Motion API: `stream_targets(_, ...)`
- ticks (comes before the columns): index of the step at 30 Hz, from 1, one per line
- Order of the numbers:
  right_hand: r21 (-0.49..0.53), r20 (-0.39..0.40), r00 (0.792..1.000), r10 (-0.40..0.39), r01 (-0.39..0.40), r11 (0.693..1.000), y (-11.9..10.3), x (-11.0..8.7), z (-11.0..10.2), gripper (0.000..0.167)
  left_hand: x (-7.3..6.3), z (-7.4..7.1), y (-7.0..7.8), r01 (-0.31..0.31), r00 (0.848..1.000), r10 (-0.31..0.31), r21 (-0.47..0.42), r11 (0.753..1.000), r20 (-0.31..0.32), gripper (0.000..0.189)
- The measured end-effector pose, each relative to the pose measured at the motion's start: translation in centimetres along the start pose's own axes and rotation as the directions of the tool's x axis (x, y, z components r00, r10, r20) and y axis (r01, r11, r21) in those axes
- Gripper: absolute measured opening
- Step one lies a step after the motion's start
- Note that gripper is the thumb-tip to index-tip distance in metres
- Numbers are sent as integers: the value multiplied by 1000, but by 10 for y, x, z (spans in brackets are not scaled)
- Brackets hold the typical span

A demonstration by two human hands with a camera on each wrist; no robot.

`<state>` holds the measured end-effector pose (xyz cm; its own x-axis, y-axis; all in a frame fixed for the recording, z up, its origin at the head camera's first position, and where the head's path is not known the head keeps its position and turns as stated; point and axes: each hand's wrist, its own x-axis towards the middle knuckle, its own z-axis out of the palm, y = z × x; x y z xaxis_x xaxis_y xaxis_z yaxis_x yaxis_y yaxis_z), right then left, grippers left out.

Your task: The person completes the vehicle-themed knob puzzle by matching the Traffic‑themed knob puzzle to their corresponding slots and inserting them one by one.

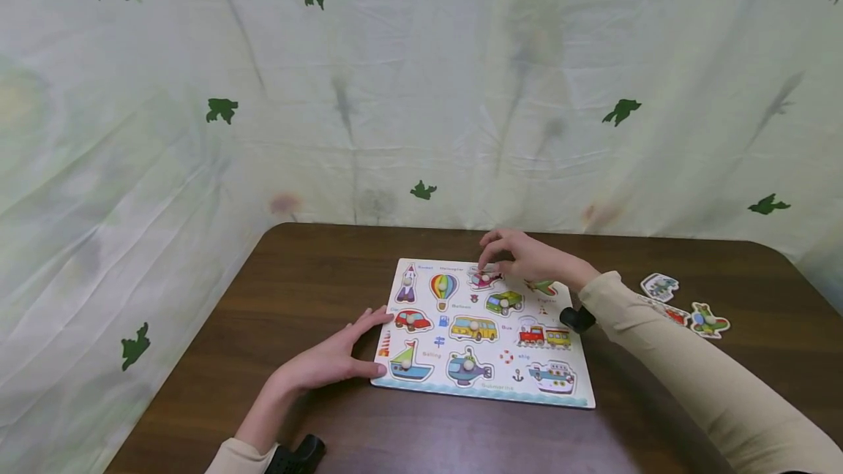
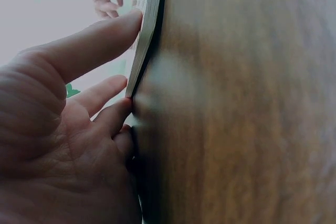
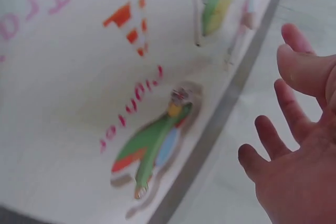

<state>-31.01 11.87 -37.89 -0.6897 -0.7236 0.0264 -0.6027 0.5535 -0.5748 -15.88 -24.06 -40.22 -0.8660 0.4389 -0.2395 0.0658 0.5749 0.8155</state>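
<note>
A white wooden puzzle board with colourful vehicle pieces lies on the brown table. My left hand touches its left edge, thumb near the front corner and fingertips farther up. In the left wrist view the thumb lies extended against the board's edge. Over the far edge is my right hand, its fingertips close above the helicopter piece. The right wrist view shows that hand's fingers spread and holding nothing. Beneath its wrist sits the green fighter plane piece.
Right of the board, partly behind the right sleeve, lie loose pieces: a pale one, a red and white one and a green one. A leaf-patterned cloth hangs behind the table.
</note>
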Motion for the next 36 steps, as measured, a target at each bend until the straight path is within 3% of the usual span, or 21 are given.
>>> stream_targets(14,46,-218,975,37,-28,999,-15,-45,-14,14,1,0,-3,0,1000,0,19,1000,-8,78)
stream_targets(23,25,-374,927,30,-22,999,-30,-75,-16,15,2,1,-1,2,1000,-2,25,1000,-5,77)
stream_targets(36,-18,-470,879,75,-94,995,-28,-116,-22,13,2,1,-1,4,1000,-4,32,999,-4,77)
